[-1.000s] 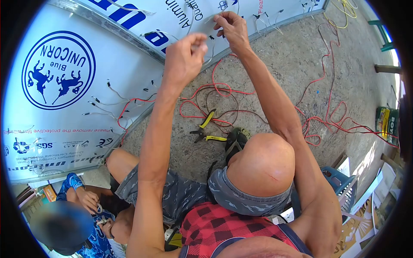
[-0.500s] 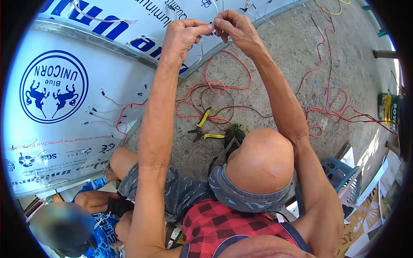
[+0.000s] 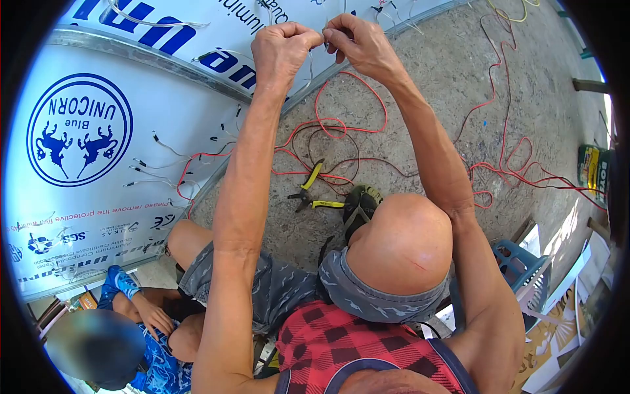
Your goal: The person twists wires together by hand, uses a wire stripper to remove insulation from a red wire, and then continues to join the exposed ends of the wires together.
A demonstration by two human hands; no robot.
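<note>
At the top of the head view, my left hand (image 3: 281, 54) and my right hand (image 3: 362, 47) meet fingertip to fingertip in front of the printed panel (image 3: 92, 217). Both are closed in a pinch on a thin wire (image 3: 311, 65), part of which hangs below the left fingers. A small dark bit shows between the fingertips; its details are too small to make out. On the panel, pale wires (image 3: 152, 172) with black ends stick out in several places. Cutting pliers (image 3: 306, 195) with yellow handles lie on the concrete, by my shoe (image 3: 359, 209).
Red and dark cables (image 3: 348, 131) loop over the concrete floor (image 3: 420, 52). A metal frame bar (image 3: 151, 62) crosses the panel. Right are a blue plastic crate (image 3: 508, 253), a green and yellow bag (image 3: 594, 174) and cut sheets (image 3: 558, 348). Another person (image 3: 161, 364) sits at lower left.
Both my hands stay together, the left slightly higher and turned more. The other person's arm has moved, and that hand now rests near their knee. The pliers have not moved.
</note>
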